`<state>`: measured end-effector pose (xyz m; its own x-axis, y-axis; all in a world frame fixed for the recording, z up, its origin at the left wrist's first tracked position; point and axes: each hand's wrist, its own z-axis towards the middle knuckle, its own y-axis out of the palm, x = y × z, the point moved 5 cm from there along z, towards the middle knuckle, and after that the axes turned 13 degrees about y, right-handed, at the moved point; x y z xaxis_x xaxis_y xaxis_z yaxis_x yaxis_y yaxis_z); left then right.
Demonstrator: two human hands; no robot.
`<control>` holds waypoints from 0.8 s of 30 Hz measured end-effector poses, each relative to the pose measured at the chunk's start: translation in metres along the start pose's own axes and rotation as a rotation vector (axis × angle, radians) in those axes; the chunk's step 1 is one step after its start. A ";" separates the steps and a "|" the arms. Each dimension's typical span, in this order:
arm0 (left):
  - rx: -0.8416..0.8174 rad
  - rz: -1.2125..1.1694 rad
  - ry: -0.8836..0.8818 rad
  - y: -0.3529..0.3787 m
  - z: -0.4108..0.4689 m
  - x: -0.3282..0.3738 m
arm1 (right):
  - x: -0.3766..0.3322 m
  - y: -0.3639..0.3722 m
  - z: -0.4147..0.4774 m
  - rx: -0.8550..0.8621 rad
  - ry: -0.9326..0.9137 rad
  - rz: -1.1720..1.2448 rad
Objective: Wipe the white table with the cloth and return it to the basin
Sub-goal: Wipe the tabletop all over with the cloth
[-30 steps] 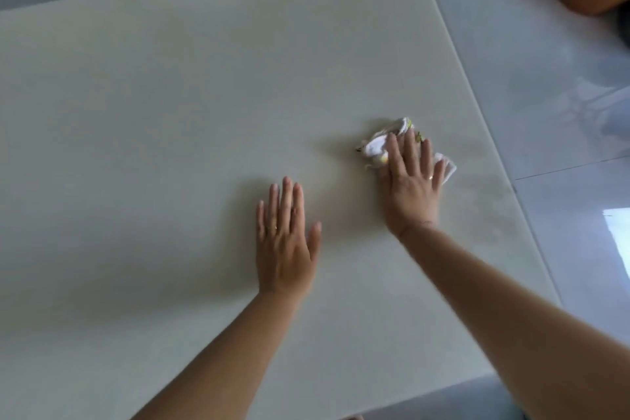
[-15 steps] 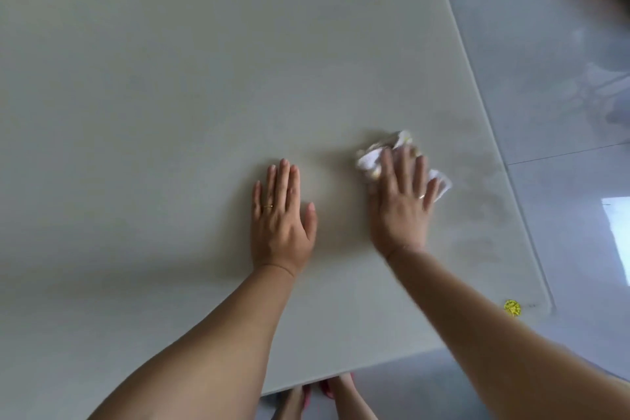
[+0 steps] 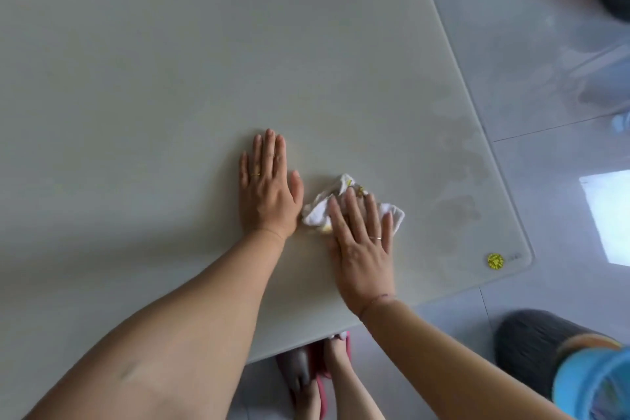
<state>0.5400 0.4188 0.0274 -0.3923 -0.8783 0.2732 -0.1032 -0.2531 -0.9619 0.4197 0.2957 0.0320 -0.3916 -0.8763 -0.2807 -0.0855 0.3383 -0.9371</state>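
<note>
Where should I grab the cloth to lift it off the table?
Grip the bunched middle of the cloth, from above: it lies crumpled under the flat right hand, so curling that hand gathers its folds. The left hand blocks its left side.

The table (image 3: 170, 78) is white and smooth, with a glassy top and a rounded front right corner; dull, damp-looking smears (image 3: 456, 181) run along its right edge. The cloth (image 3: 320, 211) is small, white with yellow marks, and crumpled. It lies on the table toward that front right corner, pressed under the flat fingers of the right hand (image 3: 361, 249), its left end just beside the left hand (image 3: 267, 191).
</note>
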 end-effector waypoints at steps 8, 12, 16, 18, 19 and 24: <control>0.042 -0.017 -0.094 -0.012 -0.046 -0.002 | 0.083 -0.035 0.032 0.044 0.180 -0.009; -0.027 -0.012 -0.018 0.000 -0.113 0.027 | 0.026 -0.001 -0.034 0.010 0.171 0.015; -0.070 0.035 -0.036 0.008 -0.124 0.026 | 0.034 0.005 -0.077 -0.074 -0.365 -0.169; -0.076 0.028 -0.034 0.009 -0.124 0.026 | 0.064 -0.006 -0.061 -0.055 -0.382 -0.218; -0.079 0.024 -0.035 0.010 -0.125 0.026 | 0.079 -0.015 -0.049 -0.037 -0.272 -0.188; -0.078 0.027 -0.043 0.012 -0.125 0.026 | 0.057 -0.003 -0.063 0.005 0.278 0.041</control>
<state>0.4144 0.4435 0.0219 -0.3569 -0.9013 0.2454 -0.1645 -0.1980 -0.9663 0.3396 0.2665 0.0324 -0.6306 -0.7342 -0.2515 -0.0601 0.3692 -0.9274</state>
